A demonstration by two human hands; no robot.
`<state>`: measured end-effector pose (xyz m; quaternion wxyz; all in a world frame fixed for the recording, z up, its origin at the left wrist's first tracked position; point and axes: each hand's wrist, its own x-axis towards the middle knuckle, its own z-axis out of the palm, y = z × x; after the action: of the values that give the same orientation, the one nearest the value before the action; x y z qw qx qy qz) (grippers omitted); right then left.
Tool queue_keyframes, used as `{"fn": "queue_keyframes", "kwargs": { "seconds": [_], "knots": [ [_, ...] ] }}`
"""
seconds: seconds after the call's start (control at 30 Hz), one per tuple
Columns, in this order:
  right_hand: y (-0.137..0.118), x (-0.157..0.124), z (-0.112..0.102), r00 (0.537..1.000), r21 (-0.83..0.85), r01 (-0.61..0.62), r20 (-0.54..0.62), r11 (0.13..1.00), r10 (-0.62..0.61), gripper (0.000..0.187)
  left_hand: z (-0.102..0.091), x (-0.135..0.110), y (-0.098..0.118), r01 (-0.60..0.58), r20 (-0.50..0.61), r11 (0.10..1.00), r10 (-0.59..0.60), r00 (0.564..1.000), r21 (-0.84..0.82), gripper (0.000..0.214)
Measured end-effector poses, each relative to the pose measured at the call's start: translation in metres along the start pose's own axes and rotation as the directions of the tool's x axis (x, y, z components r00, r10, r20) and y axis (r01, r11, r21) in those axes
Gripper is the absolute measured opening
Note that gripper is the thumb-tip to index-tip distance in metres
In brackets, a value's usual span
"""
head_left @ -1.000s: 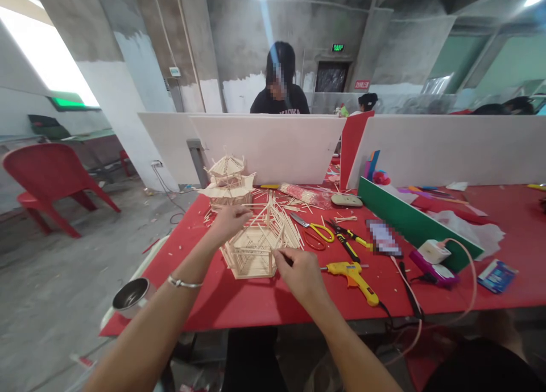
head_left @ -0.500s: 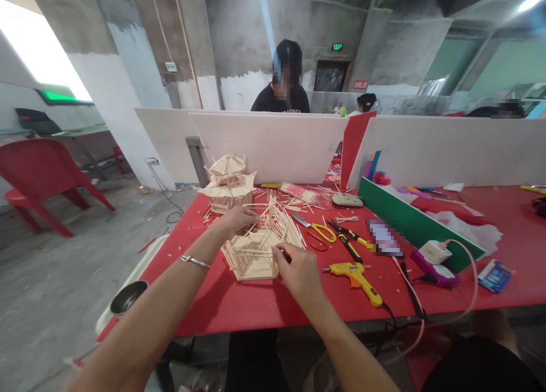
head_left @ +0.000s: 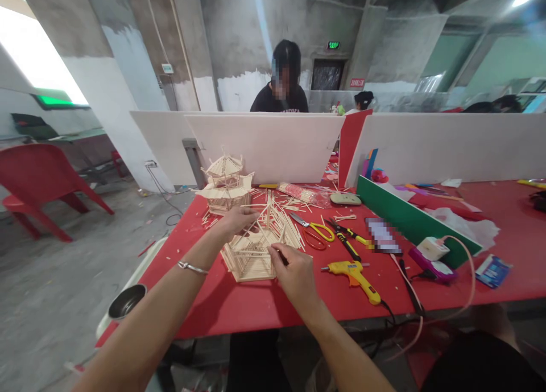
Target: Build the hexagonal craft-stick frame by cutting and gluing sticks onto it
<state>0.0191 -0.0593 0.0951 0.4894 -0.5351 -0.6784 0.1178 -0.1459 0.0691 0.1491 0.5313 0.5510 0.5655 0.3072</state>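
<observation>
A low many-sided frame of thin wooden sticks (head_left: 252, 273) lies in front of me on the table. Over its far left side, my left hand (head_left: 239, 221) pinches a slanting wooden stick; the fingertips are partly hidden. My right hand (head_left: 294, 269) is at the frame's right side, thumb and index finger closed on a stick near its upper edge. Behind my left hand stands a tiered pavilion model (head_left: 226, 193) made of the same sticks. Loose wooden sticks (head_left: 292, 230) are strewn beyond and to the right of the frame.
Right of the frame lie scissors (head_left: 313, 227), pliers (head_left: 350, 245), a yellow glue gun (head_left: 356, 279) and a phone (head_left: 383, 235). A green board (head_left: 409, 224) stands behind a power adapter (head_left: 433, 248). White partitions (head_left: 264, 147) close the far side; a person (head_left: 281, 96) is beyond. A metal bowl (head_left: 127, 302) sits at left.
The view has shifted slightly. My right hand has moved a little left along the frame's upper edge; my left hand keeps nearly the same place.
</observation>
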Motion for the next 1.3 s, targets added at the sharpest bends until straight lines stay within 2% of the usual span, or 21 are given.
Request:
{"fn": "queue_keyframes", "kwargs": {
  "seconds": [0.07, 0.13, 0.2, 0.27, 0.33, 0.4, 0.5, 0.57, 0.6, 0.67, 0.7, 0.77, 0.8, 0.87, 0.93, 1.0, 1.13, 1.23, 1.3],
  "knots": [
    [-0.002, 0.0, -0.001, 0.999, 0.023, 0.012, -0.038, 1.0, -0.011, 0.029, 0.0, -0.006, 0.005, -0.09, -0.088, 0.993, 0.096, 0.991, 0.072, 0.039],
    [-0.004, 0.0, -0.005, 0.995, 0.046, 0.04, -0.094, 0.998, -0.035, 0.028, 0.001, -0.016, 0.012, -0.209, -0.186, 0.963, 0.239, 0.953, 0.167, 0.034],
    [-0.007, 0.001, -0.01, 0.984, 0.066, 0.074, -0.165, 0.995, -0.062, 0.027, 0.004, -0.029, 0.021, -0.282, -0.203, 0.949, 0.307, 0.93, 0.144, 0.034],
    [-0.011, 0.001, -0.014, 0.971, 0.084, 0.097, -0.225, 0.992, -0.076, 0.026, 0.011, -0.045, 0.028, -0.251, -0.111, 0.964, 0.242, 0.964, -0.081, 0.037],
    [-0.014, 0.0, -0.018, 0.966, 0.101, 0.099, -0.248, 0.99, -0.071, 0.026, 0.022, -0.061, 0.032, -0.173, -0.002, 0.937, 0.181, 0.983, -0.305, 0.036],
    [-0.016, -0.001, -0.023, 0.968, 0.109, 0.095, -0.244, 0.989, -0.066, 0.027, 0.034, -0.074, 0.03, -0.119, 0.053, 0.904, 0.153, 0.987, -0.411, 0.033],
    [-0.01, -0.007, -0.034, 0.986, 0.138, 0.112, -0.137, 0.984, -0.094, 0.029, 0.049, -0.085, 0.02, -0.071, 0.082, 0.888, 0.12, 0.989, -0.454, 0.032],
    [0.005, -0.015, -0.049, 0.995, 0.112, 0.099, -0.027, 0.989, -0.096, 0.033, 0.051, -0.088, 0.012, -0.077, 0.04, 0.891, 0.106, 0.994, -0.448, 0.033],
    [0.016, -0.02, -0.059, 0.998, 0.046, 0.065, 0.006, 0.997, -0.066, 0.035, 0.049, -0.089, 0.008, -0.09, 0.0, 0.897, 0.1, 0.995, -0.433, 0.035],
    [0.044, -0.032, -0.081, 0.993, -0.226, -0.112, -0.056, 0.968, 0.102, 0.041, 0.042, -0.092, 0.001, -0.102, -0.07, 0.921, 0.081, 0.994, -0.376, 0.039],
    [0.06, -0.038, -0.092, 0.978, -0.401, -0.21, -0.103, 0.891, 0.184, 0.043, 0.039, -0.095, -0.002, -0.095, -0.093, 0.934, 0.067, 0.993, -0.345, 0.042],
    [0.09, -0.05, -0.109, 0.945, -0.668, -0.31, -0.139, 0.676, 0.297, 0.055, 0.032, -0.1, -0.008, -0.057, -0.119, 0.955, 0.023, 0.993, -0.292, 0.048],
    [0.103, -0.056, -0.115, 0.924, -0.733, -0.345, -0.157, 0.587, 0.348, 0.06, 0.031, -0.103, -0.012, -0.037, -0.131, 0.961, 0.001, 0.991, -0.272, 0.05],
    [0.121, -0.065, -0.12, 0.889, -0.783, -0.372, -0.147, 0.498, 0.433, 0.063, 0.03, -0.108, -0.018, -0.019, -0.155, 0.969, -0.02, 0.988, -0.247, 0.05],
    [0.13, -0.068, -0.119, 0.865, -0.786, -0.372, -0.099, 0.494, 0.493, 0.061, 0.032, -0.111, -0.023, -0.028, -0.154, 0.973, -0.008, 0.988, -0.229, 0.047],
    [0.132, -0.068, -0.117, 0.833, -0.756, -0.388, -0.042, 0.528, 0.552, 0.06, 0.034, -0.113, -0.027, -0.035, -0.132, 0.974, 0.006, 0.991, -0.222, 0.044],
    [0.133, -0.06, -0.119, 0.732, -0.663, -0.488, 0.044, 0.567, 0.68, 0.054, 0.036, -0.116, -0.03, -0.019, -0.108, 0.972, -0.006, 0.994, -0.234, 0.042],
    [0.135, -0.056, -0.124, 0.68, -0.622, -0.553, 0.049, 0.555, 0.732, 0.046, 0.039, -0.119, -0.033, -0.022, -0.1, 0.965, -0.005, 0.995, -0.262, 0.043],
    [0.132, -0.055, -0.127, 0.66, -0.534, -0.616, 0.052, 0.579, 0.749, 0.044, 0.042, -0.12, -0.037, -0.018, -0.09, 0.959, -0.009, 0.996, -0.284, 0.043]
  ]
}}
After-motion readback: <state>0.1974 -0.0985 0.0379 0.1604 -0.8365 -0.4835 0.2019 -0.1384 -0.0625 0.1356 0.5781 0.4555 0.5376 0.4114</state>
